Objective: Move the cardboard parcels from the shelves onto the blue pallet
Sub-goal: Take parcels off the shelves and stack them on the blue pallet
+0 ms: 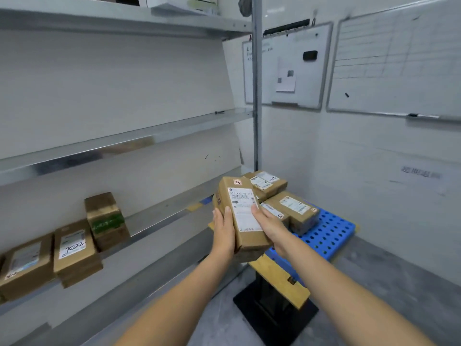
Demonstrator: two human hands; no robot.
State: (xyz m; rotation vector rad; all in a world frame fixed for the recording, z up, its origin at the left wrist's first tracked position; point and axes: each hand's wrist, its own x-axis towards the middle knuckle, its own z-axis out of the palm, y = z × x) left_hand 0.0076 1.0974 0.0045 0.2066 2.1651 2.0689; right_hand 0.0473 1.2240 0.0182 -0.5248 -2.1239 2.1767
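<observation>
I hold a long cardboard parcel (240,211) with a white label in both hands, in the air in front of the blue pallet (329,233). My left hand (224,229) grips its left side and my right hand (268,224) grips its right side, thumb on the label. Several parcels (294,208) lie on the pallet behind it. Three more parcels sit on the lower shelf at the left: one with green tape (106,219), one marked with black handwriting (74,250), and one at the frame's edge (25,265).
The metal shelving (124,143) fills the left, its upper levels bare. The pallet rests on a yellow board over a black stand (274,310). Two whiteboards (287,68) hang on the white wall behind. Grey floor lies at the right.
</observation>
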